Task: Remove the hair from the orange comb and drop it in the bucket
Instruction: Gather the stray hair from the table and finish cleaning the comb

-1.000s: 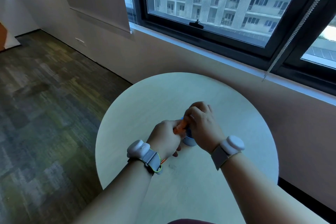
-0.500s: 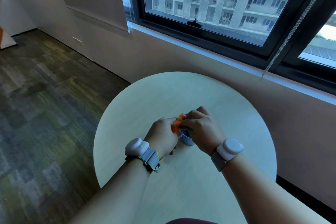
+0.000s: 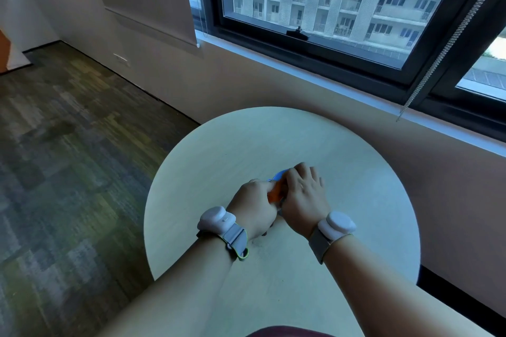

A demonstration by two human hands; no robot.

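Observation:
Both hands meet over the middle of the round table [image 3: 356, 172]. My left hand [image 3: 254, 208] grips the orange comb [image 3: 275, 194], of which only a short stretch shows between the hands. My right hand [image 3: 304, 194] lies over the comb's far end with its fingers curled down onto the teeth. Just behind the fingers peeks the rim of the small blue bucket [image 3: 278, 174]; the rest of it is hidden under the hands. The hair itself cannot be made out.
The pale round table stands against a wall under a large window [image 3: 342, 3]. A bead chain [image 3: 438, 63] hangs from the blind at the right. Patterned carpet [image 3: 68, 159] covers the floor to the left.
The right hand has slid along the comb and now covers more of it. The comb's visible orange part has shrunk and sits lower between the hands.

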